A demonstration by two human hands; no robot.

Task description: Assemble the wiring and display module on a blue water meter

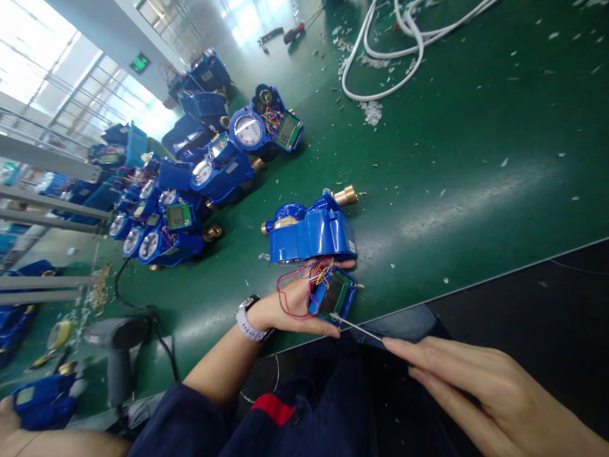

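My left hand (297, 298), with a watch on its wrist, cradles a small display circuit board (335, 293) in a blue housing, palm up at the table's edge. Red, black and yellow wires (292, 295) run from the board toward a blue water meter (311, 235) with brass fittings, which lies on its side just beyond my fingers. In my right hand (476, 381) is a slim screwdriver (361, 330); its handle is hidden by the fingers. The tip of its metal shaft meets the near corner of the board.
Several blue water meters (221, 168) crowd the left of the green table (451, 158). A grey handheld scanner (118, 355) stands lower left, near another person's hand (7, 412) at a meter. White cable (380, 95), a red-handled tool (294, 33) and scattered scraps lie at the back.
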